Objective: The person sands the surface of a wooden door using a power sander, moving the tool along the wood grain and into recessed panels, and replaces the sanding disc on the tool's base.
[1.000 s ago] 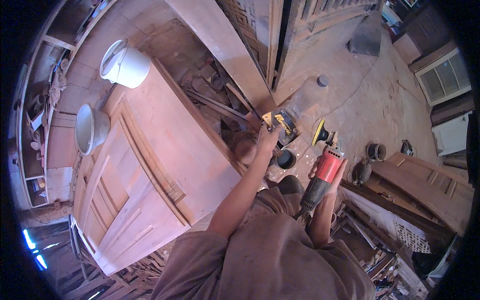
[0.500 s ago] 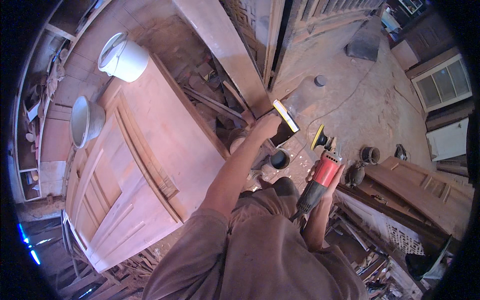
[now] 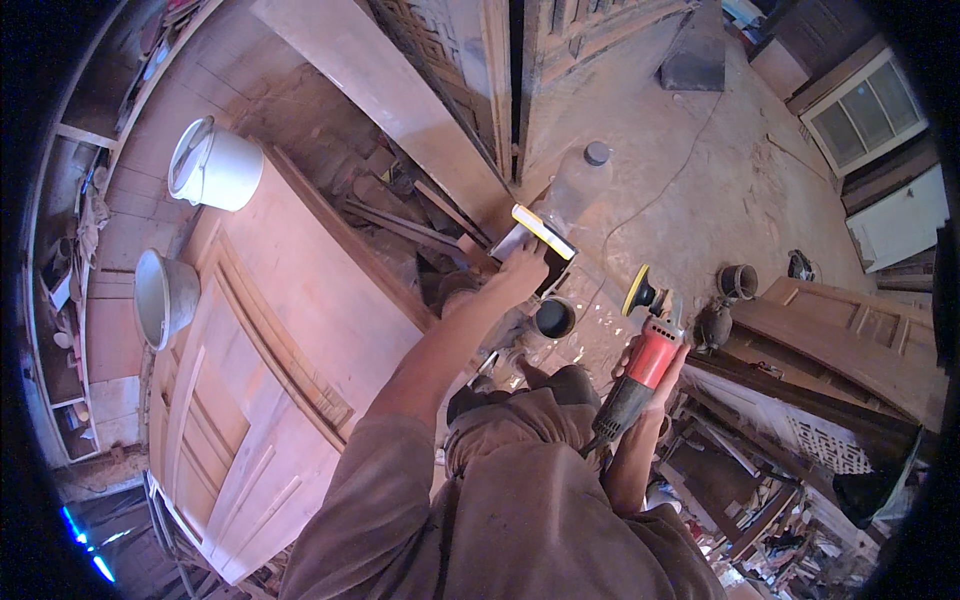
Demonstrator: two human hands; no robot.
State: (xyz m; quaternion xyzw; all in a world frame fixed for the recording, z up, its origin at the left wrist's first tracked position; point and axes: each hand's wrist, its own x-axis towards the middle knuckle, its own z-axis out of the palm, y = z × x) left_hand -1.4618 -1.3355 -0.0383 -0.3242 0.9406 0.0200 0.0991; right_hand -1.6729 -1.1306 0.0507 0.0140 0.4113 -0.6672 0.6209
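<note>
Step in hand, as I judge it: 2 hands busy at once, a pick-up with the left while the right keeps the power tool ready. Left hand [image 3: 522,268] is stretched out ahead and closed around a flat pad [image 3: 535,238], pale face with a yellow edge, probably a sanding block or sheet; exact kind too small to tell. Right hand [image 3: 652,368] is wrapped tight on the red body of a grinder [image 3: 645,345], its yellow disc pointing up and away from the body, cord trailing back toward the person.

Landmark: the wooden door [image 3: 250,390] lying flat as a worktop. The pad is held off the door's right edge, above floor clutter and near a dark round can [image 3: 553,318]. The grinder is further right of the door, well apart from it, not touching wood. A white bucket [image 3: 212,165] and metal bowl [image 3: 162,296] sit at the door's far-left end.

Next move likely calls for bringing the pad or the disc back over the door.
</note>
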